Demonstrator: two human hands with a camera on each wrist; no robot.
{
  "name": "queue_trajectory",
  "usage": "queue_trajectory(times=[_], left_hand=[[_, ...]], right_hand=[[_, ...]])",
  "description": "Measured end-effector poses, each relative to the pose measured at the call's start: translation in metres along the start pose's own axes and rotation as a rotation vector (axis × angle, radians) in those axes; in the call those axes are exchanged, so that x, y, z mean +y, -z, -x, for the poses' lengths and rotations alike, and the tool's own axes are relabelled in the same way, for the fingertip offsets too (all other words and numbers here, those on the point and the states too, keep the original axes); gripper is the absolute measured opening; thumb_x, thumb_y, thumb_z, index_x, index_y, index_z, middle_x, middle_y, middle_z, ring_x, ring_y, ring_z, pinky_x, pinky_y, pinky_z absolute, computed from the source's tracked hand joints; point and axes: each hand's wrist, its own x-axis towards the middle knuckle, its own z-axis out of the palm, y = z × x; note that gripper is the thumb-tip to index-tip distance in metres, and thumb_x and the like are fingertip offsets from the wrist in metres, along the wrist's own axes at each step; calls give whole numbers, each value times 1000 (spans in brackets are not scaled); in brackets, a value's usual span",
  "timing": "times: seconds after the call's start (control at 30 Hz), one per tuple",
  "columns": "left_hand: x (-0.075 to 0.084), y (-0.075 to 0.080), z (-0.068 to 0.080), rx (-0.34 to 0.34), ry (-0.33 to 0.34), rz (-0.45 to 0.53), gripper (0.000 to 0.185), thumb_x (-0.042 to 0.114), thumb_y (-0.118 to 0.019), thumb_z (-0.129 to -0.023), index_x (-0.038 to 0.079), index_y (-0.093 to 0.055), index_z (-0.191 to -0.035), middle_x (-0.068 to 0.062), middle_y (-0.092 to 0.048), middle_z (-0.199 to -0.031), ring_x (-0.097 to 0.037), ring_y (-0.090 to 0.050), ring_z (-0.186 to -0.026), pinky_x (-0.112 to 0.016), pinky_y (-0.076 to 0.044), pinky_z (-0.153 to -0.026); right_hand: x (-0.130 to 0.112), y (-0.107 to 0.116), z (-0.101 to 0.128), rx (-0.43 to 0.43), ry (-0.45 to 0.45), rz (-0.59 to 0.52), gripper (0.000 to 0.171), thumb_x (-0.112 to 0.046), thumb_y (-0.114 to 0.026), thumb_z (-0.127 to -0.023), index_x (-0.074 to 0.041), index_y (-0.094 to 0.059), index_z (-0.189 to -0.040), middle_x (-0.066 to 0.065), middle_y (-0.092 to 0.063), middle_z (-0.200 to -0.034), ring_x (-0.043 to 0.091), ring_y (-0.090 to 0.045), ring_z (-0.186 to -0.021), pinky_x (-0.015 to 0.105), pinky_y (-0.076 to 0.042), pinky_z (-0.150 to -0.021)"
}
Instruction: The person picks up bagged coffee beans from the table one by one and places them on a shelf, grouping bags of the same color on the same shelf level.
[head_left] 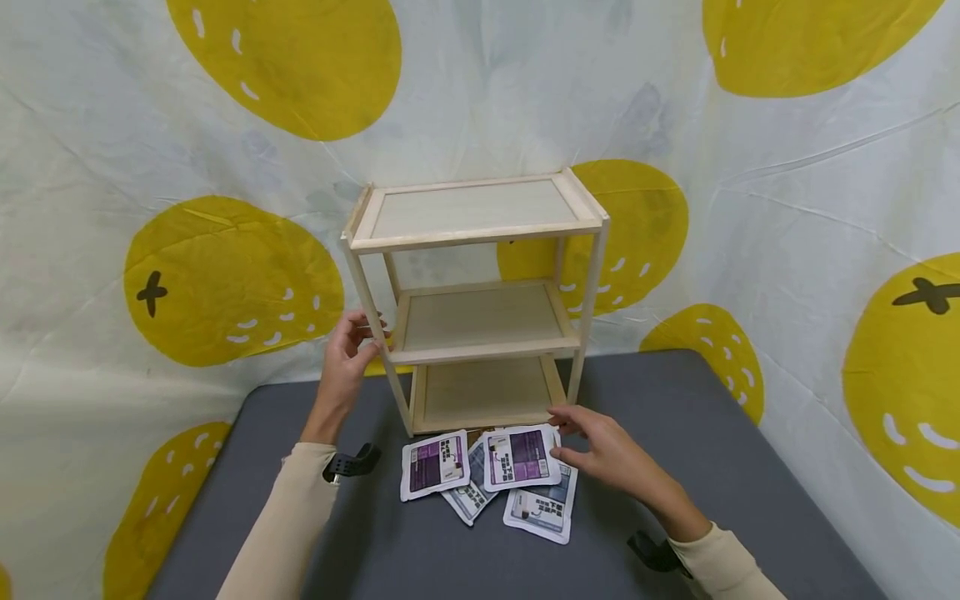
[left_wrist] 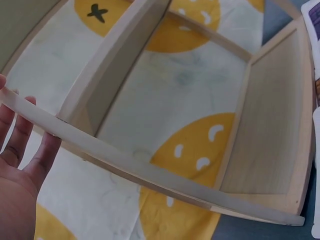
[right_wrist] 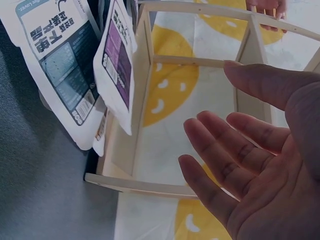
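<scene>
A three-tier wooden shelf rack (head_left: 480,350) stands on the dark grey table. At its left front post, my left hand (head_left: 349,346) has the thumb on the near side and fingers reaching behind the wood. The left wrist view shows those fingers (left_wrist: 19,135) around the pale post (left_wrist: 145,160). My right hand (head_left: 600,446) hovers by the right edge of a purple-and-white packet (head_left: 522,457), its fingers loosely bent and holding nothing in the right wrist view. Another purple packet (head_left: 435,464) lies to the left, and blue-grey packets (head_left: 542,510) lie partly underneath.
The packets overlap in a loose pile against the rack's front edge. Behind and beside the grey table (head_left: 645,392) hangs a pale cloth (head_left: 480,92) printed with large yellow fruit. A dark band (head_left: 352,462) circles my left wrist.
</scene>
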Motion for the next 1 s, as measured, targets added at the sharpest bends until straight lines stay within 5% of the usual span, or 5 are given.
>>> queue_trajectory(times=[0.13, 0.4, 0.63, 1.0], left_hand=[[-1, 2, 1, 7, 2, -27, 34, -8, -57, -96, -4, -54, -129, -7, -60, -112, -32, -59, -102, -28, -56, -82], [-1, 2, 2, 22, 42, -29, 32, -5, -60, -97, -4, -54, -128, -9, -59, -114, -22, -61, -101, -27, -56, -82], [1, 2, 1, 31, 54, -21, 31, -5, -59, -97, -3, -55, -127, -28, -52, -119, -21, -60, -101, -27, -56, -83], [1, 2, 1, 18, 60, -27, 30, -4, -58, -98, -2, -54, -128, -30, -51, -120, -21, -60, -101, -27, -56, -86]], right_hand=[[6, -5, -2, -13, -9, -18, 56, -11, -80, -86, -2, -58, -136, 15, -69, -124, 33, -71, -102, 44, -57, -86], [20, -20, -9, -29, -9, -70, 55, -11, -82, -84, -2, -60, -134, 13, -67, -129, 33, -67, -113, 55, -55, -88], [34, -31, -15, -69, 8, -117, 57, -13, -81, -86, -2, -59, -137, 12, -63, -135, 34, -61, -121, 58, -51, -95], [49, -47, -21, -47, 57, -89, 59, -14, -86, -80, -1, -62, -133, 15, -64, -131, 35, -61, -120, 55, -48, -100]])
